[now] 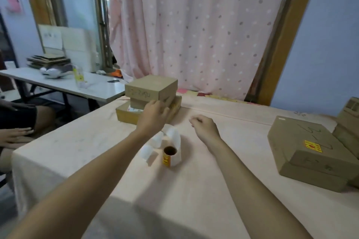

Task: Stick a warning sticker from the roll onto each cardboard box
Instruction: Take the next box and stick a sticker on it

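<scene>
While both hands hover, the sticker roll [171,152] stands upright, core vertical.

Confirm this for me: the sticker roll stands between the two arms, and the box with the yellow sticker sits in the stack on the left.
Not quite. The sticker roll does stand between the arms, but the box with the yellow sticker lies on the right of the table; the head view shows it.

The left hand [153,115] hides part of the stacked boxes [151,91]. Right-edge boxes [349,122] are cropped. The sticker [312,146] print is too small to read.
</scene>
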Tool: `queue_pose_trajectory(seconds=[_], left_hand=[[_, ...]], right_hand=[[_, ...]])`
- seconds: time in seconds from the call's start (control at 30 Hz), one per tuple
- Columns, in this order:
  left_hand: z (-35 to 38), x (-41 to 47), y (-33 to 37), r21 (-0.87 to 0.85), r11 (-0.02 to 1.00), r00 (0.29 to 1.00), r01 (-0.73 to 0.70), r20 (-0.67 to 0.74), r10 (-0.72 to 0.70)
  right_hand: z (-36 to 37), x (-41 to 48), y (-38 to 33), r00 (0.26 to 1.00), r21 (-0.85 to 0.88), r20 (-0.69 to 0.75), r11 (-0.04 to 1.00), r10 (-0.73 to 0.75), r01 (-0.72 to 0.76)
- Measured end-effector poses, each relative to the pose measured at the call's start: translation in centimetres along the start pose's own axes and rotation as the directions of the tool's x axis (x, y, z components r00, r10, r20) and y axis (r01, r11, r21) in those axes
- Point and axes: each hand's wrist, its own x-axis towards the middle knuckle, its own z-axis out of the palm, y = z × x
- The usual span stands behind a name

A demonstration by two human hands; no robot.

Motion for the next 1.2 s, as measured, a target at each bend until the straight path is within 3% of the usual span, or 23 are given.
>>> queue_pose_trajectory(seconds=[0.13,0.33,0.5,0.63,0.77,0.93,1.2], left_hand=[[-4.4,2.3,-4.9,0.014,0.994,0.992,0.109,-0.066,-0.108],[-6.3,5.2,-10.3,-0.047,0.973,0.973,0.225,-0.05,-0.227],[-5.6,7.8,-11.8,-0.198,0.939,0.958,0.282,0.004,-0.286],[-4.4,10.3,-12.2,-0.403,0.834,0.909,0.377,-0.014,-0.417],[-3.3,11.5,-12.8,-0.478,0.799,0.905,0.364,-0.022,-0.425],[-2.4,11.7,-13.3,-0.494,0.818,0.944,0.294,0.017,-0.329],[-2.0,11.2,-11.9,-0.544,0.79,0.932,0.283,-0.038,-0.36]], right_hand=[[3.9,2.1,-2.8,0.997,0.006,0.068,0.999,-0.042,0.041],[8.6,5.8,-5.5,0.994,0.005,0.102,0.999,-0.049,0.049],[10.7,8.7,-6.1,0.996,-0.006,0.085,1.0,-0.026,0.027],[11.9,10.5,-6.1,0.997,0.017,0.071,1.0,-0.007,0.005],[13.3,11.7,-5.6,0.997,0.046,0.077,0.999,-0.007,0.003],[14.3,12.5,-5.0,0.997,0.109,0.071,0.994,0.008,-0.016],[13.5,12.3,-4.5,0.999,0.272,-0.009,0.962,0.034,-0.03]])
